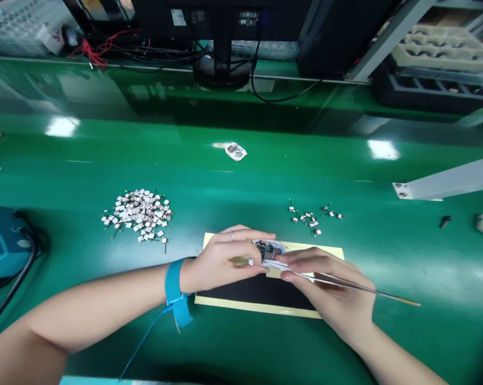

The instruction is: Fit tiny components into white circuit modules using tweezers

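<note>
My left hand (233,254), with a ring on one finger and a blue wrist strap (177,289), is closed on the edge of a small white-cased device (283,245). A circuit board (267,248) shows in its open side. My right hand (333,283) is closed too, its thumb and fingertips at the device's right edge. A slender pair of tweezers (385,294) lies across this hand, its tapered end pointing right. What the right fingertips pinch is partly hidden. Beneath both hands is a black mat (257,293) with a pale yellow border.
Left of the mat lies a heap of small white parts with short leads (143,211); several similar parts (309,219) are scattered to the right. Another open device (236,152) lies farther back. A monitor stand (221,69) and a grey metal bracket (450,179) stand beyond.
</note>
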Available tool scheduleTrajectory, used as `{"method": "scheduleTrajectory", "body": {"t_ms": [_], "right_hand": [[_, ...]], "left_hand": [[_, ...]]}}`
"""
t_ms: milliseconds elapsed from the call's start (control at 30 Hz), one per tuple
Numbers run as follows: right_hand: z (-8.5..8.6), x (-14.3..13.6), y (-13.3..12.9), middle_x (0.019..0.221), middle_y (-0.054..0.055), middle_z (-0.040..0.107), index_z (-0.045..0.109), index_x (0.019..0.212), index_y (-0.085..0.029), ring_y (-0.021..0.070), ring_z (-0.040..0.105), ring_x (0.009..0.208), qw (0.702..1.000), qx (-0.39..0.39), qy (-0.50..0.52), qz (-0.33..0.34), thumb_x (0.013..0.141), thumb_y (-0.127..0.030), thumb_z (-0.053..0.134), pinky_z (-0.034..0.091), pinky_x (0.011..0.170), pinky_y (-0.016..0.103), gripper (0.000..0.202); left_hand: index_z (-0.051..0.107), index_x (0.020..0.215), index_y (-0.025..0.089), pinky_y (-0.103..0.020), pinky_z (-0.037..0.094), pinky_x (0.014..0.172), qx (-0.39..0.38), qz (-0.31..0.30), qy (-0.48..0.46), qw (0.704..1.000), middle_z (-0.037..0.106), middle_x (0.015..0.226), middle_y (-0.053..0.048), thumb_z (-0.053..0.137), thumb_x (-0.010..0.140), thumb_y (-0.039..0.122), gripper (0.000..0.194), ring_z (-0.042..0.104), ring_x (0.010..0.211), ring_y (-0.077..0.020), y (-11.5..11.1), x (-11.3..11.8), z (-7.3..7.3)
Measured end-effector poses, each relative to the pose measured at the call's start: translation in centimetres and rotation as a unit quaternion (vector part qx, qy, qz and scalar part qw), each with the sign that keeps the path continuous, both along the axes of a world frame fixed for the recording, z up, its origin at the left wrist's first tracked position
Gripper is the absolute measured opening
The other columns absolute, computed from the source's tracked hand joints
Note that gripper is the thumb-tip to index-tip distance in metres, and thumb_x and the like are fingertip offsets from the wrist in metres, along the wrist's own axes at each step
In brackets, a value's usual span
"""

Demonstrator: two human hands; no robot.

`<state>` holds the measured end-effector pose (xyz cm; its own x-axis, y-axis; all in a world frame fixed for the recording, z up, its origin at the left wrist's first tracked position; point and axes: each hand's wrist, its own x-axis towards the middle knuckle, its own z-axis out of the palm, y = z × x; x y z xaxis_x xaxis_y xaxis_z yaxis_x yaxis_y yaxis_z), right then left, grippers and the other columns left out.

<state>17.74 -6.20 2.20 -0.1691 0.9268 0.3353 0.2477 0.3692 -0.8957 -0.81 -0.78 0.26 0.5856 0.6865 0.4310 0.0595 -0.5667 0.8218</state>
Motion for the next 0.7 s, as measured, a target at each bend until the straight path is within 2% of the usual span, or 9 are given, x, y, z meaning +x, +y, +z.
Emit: {"method": "scheduleTrajectory", "body": {"t_ms": [133,300,467,600,700], "right_hand": [[-0.1,-0.3,-0.5,0.084,0.003,0.064,0.061,0.083,-0.019,0.0168,0.062,0.077,0.999,0.02,0.01,-0.025,0.06,0.005,0.065,0.052,0.067,0.029,0.033],[-0.4,-0.3,-0.7,0.084,0.001,0.064,0.061,0.083,-0.021,0.0167,0.061,0.079,0.998,-0.004,0.053,-0.044,0.062,0.006,0.063,0.053,0.067,0.03,0.035],[-0.1,0.5,-0.5,0.084,0.001,0.064,0.061,0.086,-0.021,0.0177,0.062,0.08,0.998,0.008,0.054,-0.023,0.062,0.004,0.064,0.053,0.069,0.03,0.035],[0.6,0.6,-0.3,0.088,0.002,0.065,0.061,0.088,-0.02,0.0178,0.063,0.079,0.999,0.027,0.013,0.016,0.06,0.003,0.067,0.054,0.068,0.029,0.037],[1.1,0.3,-0.3,0.087,0.003,0.066,0.061,0.09,-0.02,0.0172,0.064,0.077,0.999,0.042,-0.009,0.02,0.059,0.002,0.068,0.054,0.067,0.026,0.039]], "left_hand": [[0.058,0.063,0.013,-0.028,0.045,0.076,0.017,0.001,-0.003,1.0,0.063,0.1,-0.014,0.064,0.068,0.013,0.008,0.06,0.085,-0.0159,0.1,0.1,-0.1],[0.061,0.064,0.013,-0.028,0.047,0.072,0.031,0.006,-0.01,0.999,0.065,0.096,-0.013,0.067,0.064,0.015,0.007,0.06,0.079,-0.0153,0.2,0.1,0.1],[0.062,0.066,0.012,-0.026,0.048,0.069,0.023,0.008,-0.02,1.0,0.066,0.092,-0.014,0.071,0.06,0.017,0.011,0.061,0.076,-0.0151,0.2,0.2,0.3],[0.06,0.066,0.011,-0.025,0.049,0.065,0.01,0.005,-0.036,0.999,0.067,0.087,-0.014,0.072,0.058,0.021,0.018,0.062,0.073,-0.0152,0.3,0.3,0.4],[0.059,0.065,0.011,-0.024,0.05,0.063,0.012,0.002,-0.045,0.999,0.068,0.084,-0.015,0.073,0.057,0.023,0.02,0.063,0.072,-0.0159,0.4,0.3,0.4]]}}
